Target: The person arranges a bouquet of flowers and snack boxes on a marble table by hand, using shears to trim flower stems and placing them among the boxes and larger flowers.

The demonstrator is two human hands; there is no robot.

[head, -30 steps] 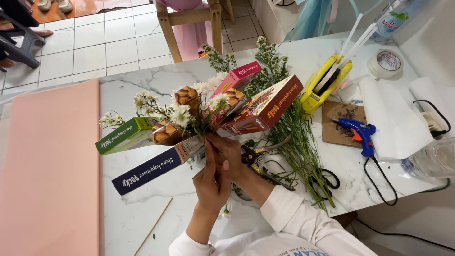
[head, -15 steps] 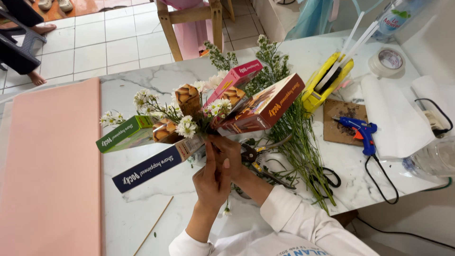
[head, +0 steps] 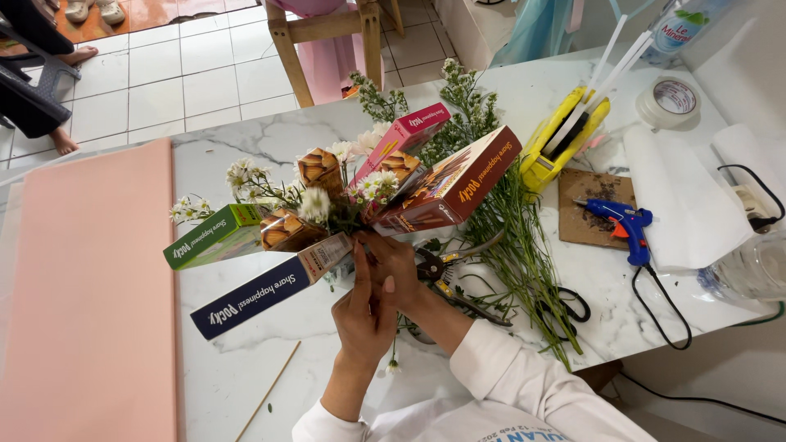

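Left hand and right hand close together around the stems beneath a snack-box bouquet. This low grip apparently keeps the boxes fanned. Pruning shears lie beside them.

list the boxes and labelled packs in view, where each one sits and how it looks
Green box: left end of the fan, long and flat.
Navy box: lowest, pointing lower left, with a pale end.
Pink box: top centre, slim.
Brown box: right of the fan, wide, dark red-brown.
Bottle label: top right corner, white with green.
All four boxes meet at the hands.
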